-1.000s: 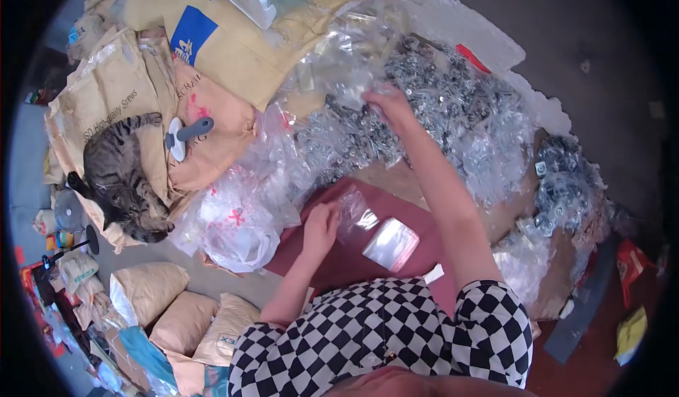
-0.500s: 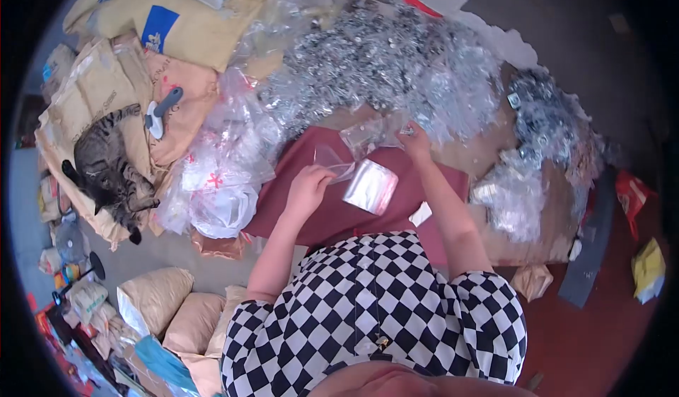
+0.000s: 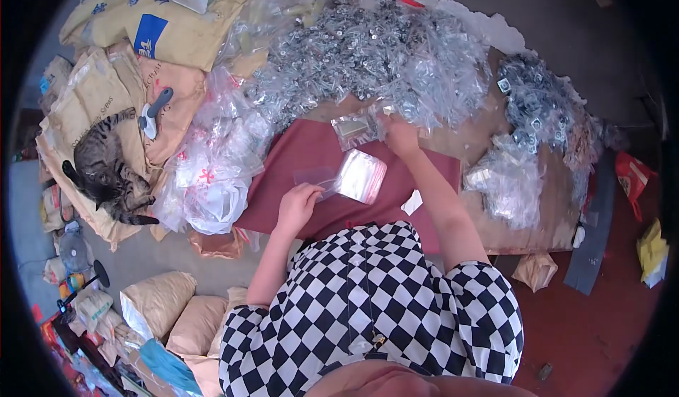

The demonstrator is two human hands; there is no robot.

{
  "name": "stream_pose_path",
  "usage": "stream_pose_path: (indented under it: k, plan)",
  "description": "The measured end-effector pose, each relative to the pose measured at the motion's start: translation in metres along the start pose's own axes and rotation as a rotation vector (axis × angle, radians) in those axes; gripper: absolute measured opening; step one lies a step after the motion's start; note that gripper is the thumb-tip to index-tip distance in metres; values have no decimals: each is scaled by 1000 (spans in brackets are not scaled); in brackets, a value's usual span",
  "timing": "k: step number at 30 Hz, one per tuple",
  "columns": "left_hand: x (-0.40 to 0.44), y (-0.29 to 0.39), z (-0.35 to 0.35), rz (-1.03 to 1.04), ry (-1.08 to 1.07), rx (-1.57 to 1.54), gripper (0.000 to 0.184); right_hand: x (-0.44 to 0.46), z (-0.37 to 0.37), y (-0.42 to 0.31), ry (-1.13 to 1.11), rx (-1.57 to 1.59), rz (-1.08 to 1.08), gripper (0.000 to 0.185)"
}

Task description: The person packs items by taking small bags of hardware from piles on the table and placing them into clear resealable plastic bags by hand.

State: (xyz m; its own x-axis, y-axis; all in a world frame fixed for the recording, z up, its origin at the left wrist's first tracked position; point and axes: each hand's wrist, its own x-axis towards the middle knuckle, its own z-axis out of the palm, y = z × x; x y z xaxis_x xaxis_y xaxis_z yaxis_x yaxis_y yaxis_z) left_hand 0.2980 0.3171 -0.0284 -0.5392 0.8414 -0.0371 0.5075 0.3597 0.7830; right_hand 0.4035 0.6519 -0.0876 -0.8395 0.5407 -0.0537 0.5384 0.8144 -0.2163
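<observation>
Both are pinching tight!
Left hand [image 3: 297, 206] is holding a bag [image 3: 317, 176], right hand [image 3: 402, 137] a packet [image 3: 352, 130]; bag stack [image 3: 361, 176] is lying between, seemingly for reach.

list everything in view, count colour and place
cloth: one, dark red, before the person
bag stack: one, clear, red-edged, on cloth
paper scrap: one, white, on cloth
hardware pile: one, silvery, beyond cloth
smaller pile: one, dark silver, right
small packets: uncounted, clear, right of cloth
plastic bags: several, whitish, left of cloth
flat sacks: several, tan, left
cat: one, striped grey, on flat sacks
hand tool: one, grey-white, beside cat
large sack: one, yellow, upper left
bulging sacks: at least three, tan, lower left
wrappers: two, red, yellow, far right
clutter: uncountable, mixed, lower left
shirt: one, black-white check, worn
left hand: one, bare, holding loose bag
right hand: one, bare, holding packet
</observation>
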Motion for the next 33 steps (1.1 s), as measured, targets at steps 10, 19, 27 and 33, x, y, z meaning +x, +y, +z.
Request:
stream_pose_path:
  k: [10,19,27,33]
  plan:
    - [8,-7,-2,-39,14,-60,12,30,4,-21,-75,285,-171,34]
    - [17,-2,-8,53,32,0,12,66,26,-75,-384,-172,-281,35]
    - [14,-12,-9,-5,195,-11,10,52,21,-50,-64,601,168,36]
    - [55,-7,14,136,64,-75,12,2,-16,-92,-177,1593,727,27]
